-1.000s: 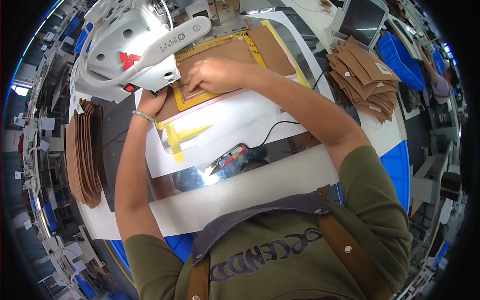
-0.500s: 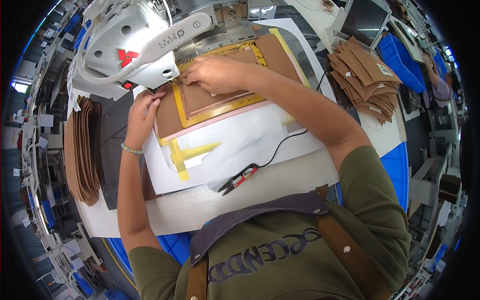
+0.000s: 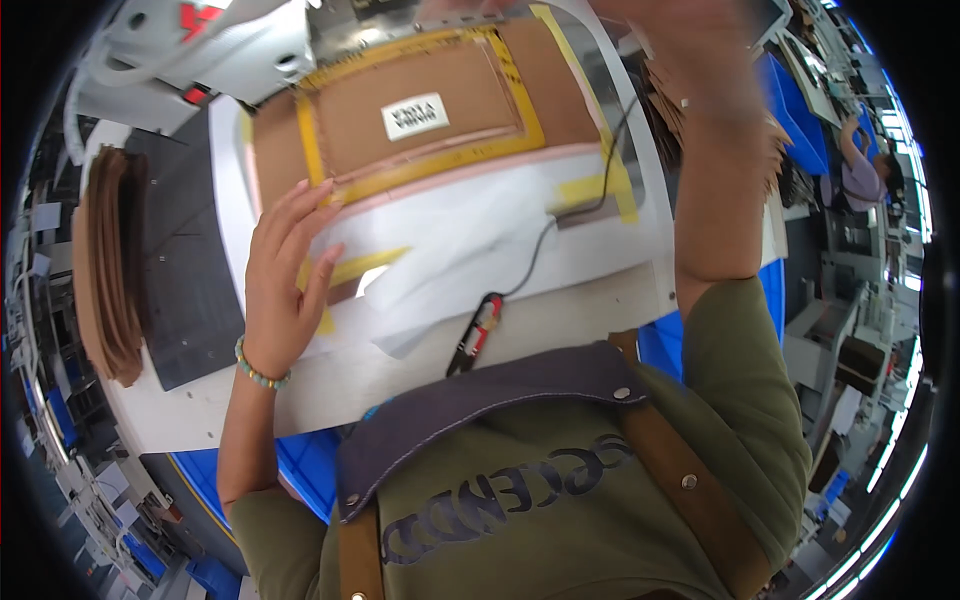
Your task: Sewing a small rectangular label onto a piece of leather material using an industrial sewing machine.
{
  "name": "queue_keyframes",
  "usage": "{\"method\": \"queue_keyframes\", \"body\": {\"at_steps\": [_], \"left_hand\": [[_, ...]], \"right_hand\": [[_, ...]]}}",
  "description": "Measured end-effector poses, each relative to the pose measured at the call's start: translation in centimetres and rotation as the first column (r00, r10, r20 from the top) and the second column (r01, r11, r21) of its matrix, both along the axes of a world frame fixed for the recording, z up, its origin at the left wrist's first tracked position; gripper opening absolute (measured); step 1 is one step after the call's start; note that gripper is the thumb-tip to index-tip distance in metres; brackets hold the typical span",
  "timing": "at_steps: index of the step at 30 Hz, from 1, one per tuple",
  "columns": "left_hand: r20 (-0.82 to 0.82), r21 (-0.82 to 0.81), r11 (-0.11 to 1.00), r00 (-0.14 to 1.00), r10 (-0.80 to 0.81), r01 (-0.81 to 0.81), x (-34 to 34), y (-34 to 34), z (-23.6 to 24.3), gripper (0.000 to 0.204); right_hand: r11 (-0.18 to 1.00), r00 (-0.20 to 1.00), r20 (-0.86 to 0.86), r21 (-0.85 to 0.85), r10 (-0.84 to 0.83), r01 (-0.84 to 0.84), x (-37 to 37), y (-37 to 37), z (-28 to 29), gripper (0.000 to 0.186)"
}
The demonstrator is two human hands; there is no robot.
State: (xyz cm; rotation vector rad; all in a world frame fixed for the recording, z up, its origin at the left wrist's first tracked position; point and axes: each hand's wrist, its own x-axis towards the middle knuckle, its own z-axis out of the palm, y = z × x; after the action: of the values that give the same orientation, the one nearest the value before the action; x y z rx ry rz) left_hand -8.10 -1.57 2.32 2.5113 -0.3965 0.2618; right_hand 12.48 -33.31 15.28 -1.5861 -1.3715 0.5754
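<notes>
Nearest the body, the dark apron flap point(image 3: 480, 410) is filling the foreground, and just beyond it the red-handled snips point(image 3: 477, 332) are lying on the tabletop point(image 3: 200, 420), close to a dark cord point(image 3: 540, 245). Further up, the left hand point(image 3: 283, 290) is hovering over the white sheet point(image 3: 470, 235), its fingers spreading loosely, gripping nothing, the tips reaching the yellow frame's point(image 3: 530, 110) lower left corner; whether they're pressing, I can't tell. And there's the change: the right hand point(image 3: 690, 20) is swinging off to the upper right, blurring at the top edge, where a moment ago it was covering the panel! Its fingers are too smeared to read, so I can't tell what they're holding. That's leaving the brown panel point(image 3: 390, 85) uncovered, lying under the yellow frame and showing a white label point(image 3: 414, 117), with only the left hand staying beside it. Farther on, the white machine point(image 3: 240, 45) is standing at the panel's upper left, while brown pieces point(image 3: 105, 260) are standing bunched along the left side.
</notes>
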Motion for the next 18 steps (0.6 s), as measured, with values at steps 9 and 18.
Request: {"method": "queue_keyframes", "body": {"at_steps": [9,18], "left_hand": [[-0.155,0.355,0.895,0.961,-0.229,0.270,-0.9,-6.4,-1.6,0.081],[0.005,0.504,0.842,0.974,-0.225,0.192,2.9,-2.5,-1.5,0.080]], "right_hand": [[0.915,0.913,0.135,0.188,-0.385,0.358,-11.2,-13.2,6.8,0.030],[0.827,0.812,0.191,0.252,-0.551,0.502,-13.8,-16.7,5.3,0.034]]}}
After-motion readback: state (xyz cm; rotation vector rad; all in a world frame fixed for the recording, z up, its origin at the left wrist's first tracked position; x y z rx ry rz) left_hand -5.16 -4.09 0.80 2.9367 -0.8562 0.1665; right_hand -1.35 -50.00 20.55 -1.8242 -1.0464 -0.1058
